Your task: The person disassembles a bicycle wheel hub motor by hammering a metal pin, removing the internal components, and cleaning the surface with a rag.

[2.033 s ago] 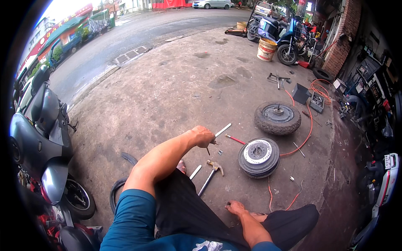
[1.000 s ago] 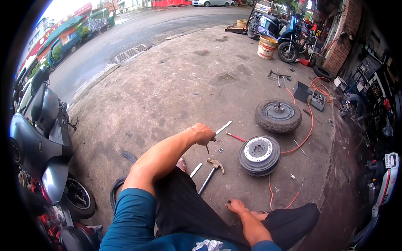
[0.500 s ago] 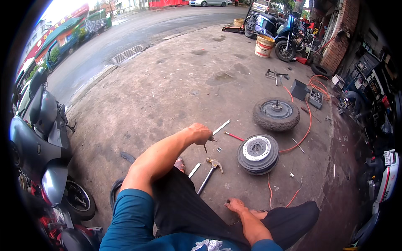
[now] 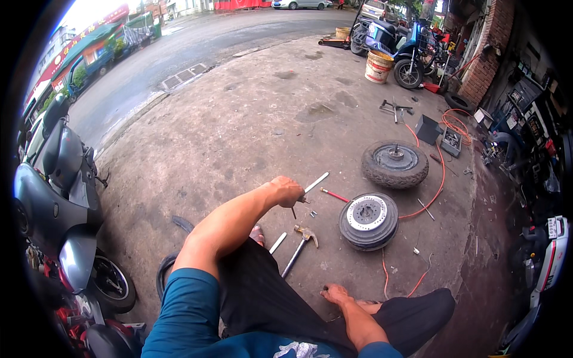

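Observation:
My left hand (image 4: 287, 190) reaches out ahead of my knee, closed round a small thin tool (image 4: 293, 212). Its dark end pokes down below the fist; the rest is hidden in my fingers. Just past the knuckles a flat silver bar (image 4: 317, 181) lies on the ground. My right hand (image 4: 335, 292) rests low by my right leg with its fingers curled in; whether they hold anything is hidden. Between the hands lies a claw hammer (image 4: 298, 250), with another flat silver bar (image 4: 277, 243) beside it. To the right a wheel with a pale perforated disc (image 4: 365, 213) lies flat.
Another tyred wheel (image 4: 395, 164) lies behind the first. An orange hose (image 4: 440, 184) runs past both toward a grey parts box (image 4: 450, 142). A grey scooter (image 4: 62, 179) stands at the left; a bucket (image 4: 378, 67) and a blue scooter (image 4: 412, 48) are far right.
The view has shifted very slightly. My left hand keeps its place and its grip on the thin tool; my right hand has not visibly moved.

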Tool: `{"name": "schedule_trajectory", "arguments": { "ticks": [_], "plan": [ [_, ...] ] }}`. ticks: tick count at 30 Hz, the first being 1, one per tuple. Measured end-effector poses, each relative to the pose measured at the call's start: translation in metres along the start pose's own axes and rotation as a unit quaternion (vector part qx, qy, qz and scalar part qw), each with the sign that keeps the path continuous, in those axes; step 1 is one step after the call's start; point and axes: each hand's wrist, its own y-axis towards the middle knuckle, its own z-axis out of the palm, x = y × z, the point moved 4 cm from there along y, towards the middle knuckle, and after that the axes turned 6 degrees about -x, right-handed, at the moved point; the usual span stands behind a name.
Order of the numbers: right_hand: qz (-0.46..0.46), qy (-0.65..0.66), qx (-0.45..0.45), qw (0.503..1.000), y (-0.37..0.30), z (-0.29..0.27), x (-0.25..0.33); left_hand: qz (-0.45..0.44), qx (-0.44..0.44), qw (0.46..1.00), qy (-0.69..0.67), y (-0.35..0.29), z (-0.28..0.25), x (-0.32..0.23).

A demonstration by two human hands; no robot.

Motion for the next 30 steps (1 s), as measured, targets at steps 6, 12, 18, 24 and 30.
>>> {"name": "schedule_trajectory", "arguments": {
  "ticks": [6,12,18,24,30],
  "plan": [
    [0.004,-0.006,0.006,1.0,-0.006,-0.006,0.007,-0.003,0.002,1.0,0.001,-0.002,-0.002,-0.001],
    [0.001,-0.01,0.004,1.0,0.0,-0.001,0.002,-0.003,0.001,1.0,0.0,-0.002,-0.002,-0.001],
    [-0.007,-0.005,-0.002,1.0,0.0,-0.001,0.003,-0.005,0.011,1.0,0.001,-0.003,-0.001,0.001],
    [-0.008,0.004,-0.008,1.0,0.007,0.006,-0.005,-0.008,0.017,1.0,-0.003,-0.003,-0.006,-0.002],
    [-0.021,-0.001,-0.021,1.0,0.005,0.006,-0.003,-0.005,0.013,1.0,-0.002,-0.006,-0.011,-0.004]
  ]
}}
